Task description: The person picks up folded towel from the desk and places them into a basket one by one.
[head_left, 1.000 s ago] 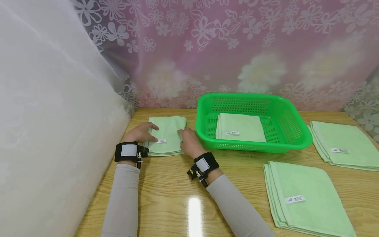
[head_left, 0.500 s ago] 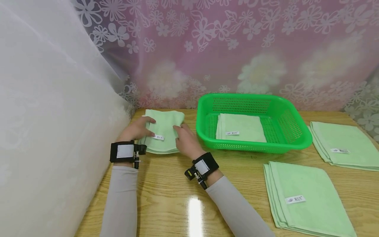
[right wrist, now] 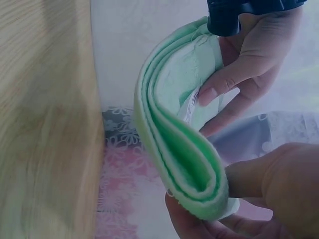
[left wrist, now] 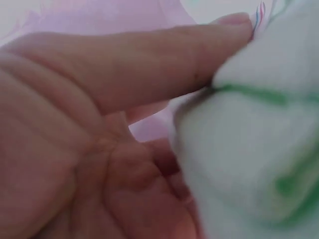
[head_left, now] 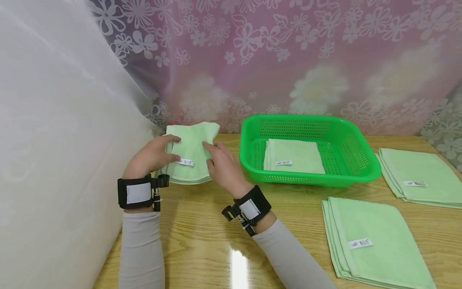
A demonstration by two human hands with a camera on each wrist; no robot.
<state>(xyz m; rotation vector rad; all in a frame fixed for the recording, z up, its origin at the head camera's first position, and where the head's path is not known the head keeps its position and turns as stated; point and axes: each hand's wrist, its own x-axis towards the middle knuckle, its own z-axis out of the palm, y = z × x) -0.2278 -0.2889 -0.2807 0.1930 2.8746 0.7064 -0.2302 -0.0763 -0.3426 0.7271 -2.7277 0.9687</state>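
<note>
A folded light green towel (head_left: 191, 144) with a white tag hangs between my two hands, lifted off the table at the left. Gripping its left edge is my left hand (head_left: 151, 155), thumb near the tag and other fingers beneath. At the opposite edge my right hand (head_left: 228, 166) pinches the towel. In the right wrist view the layers of the towel (right wrist: 174, 149) bend into a rounded fold in that hand's grasp, with the left hand (right wrist: 259, 64) at the far side. The left wrist view has the towel (left wrist: 249, 144) close and blurred.
Just right of the right hand stands a green perforated basket (head_left: 306, 177) with one folded towel (head_left: 296, 155) inside. Two more folded towels lie on the wooden table (head_left: 195, 241), one at far right (head_left: 422, 174) and one at front right (head_left: 375, 241). A white curtain (head_left: 72, 140) hangs at left.
Both hands have raised the towel from the table and shifted it left and up in the head view. The basket and the other towels stay where they were.
</note>
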